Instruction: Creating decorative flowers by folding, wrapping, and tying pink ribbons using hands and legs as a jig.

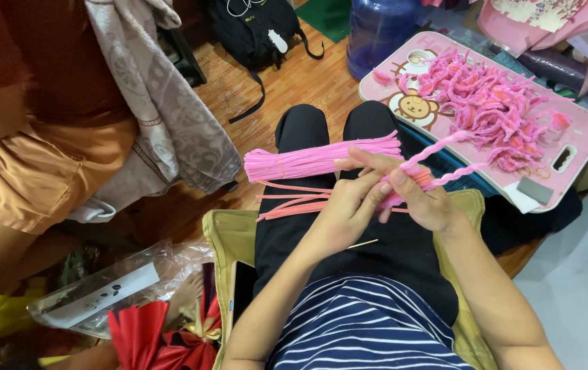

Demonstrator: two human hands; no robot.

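Both hands, left hand point(345, 209) and right hand point(425, 199), are pinching one fuzzy pink pipe cleaner point(445, 159) to twist it, just beside the pink bundle of straight stems point(321, 161) lying handy across the lap.

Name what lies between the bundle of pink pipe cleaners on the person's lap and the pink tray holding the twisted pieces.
In the head view, the person's black-clad knees lie between the bundle of pink pipe cleaners and the pink tray; a twisted pink stem also crosses the gap.

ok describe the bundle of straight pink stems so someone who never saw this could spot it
Start at the person's black-trousered knees. Across them lies the bundle of straight pink stems, fanned leftward from the left hand. Unlike the curled pink pieces on the pink tray, these are long, straight and packed together.
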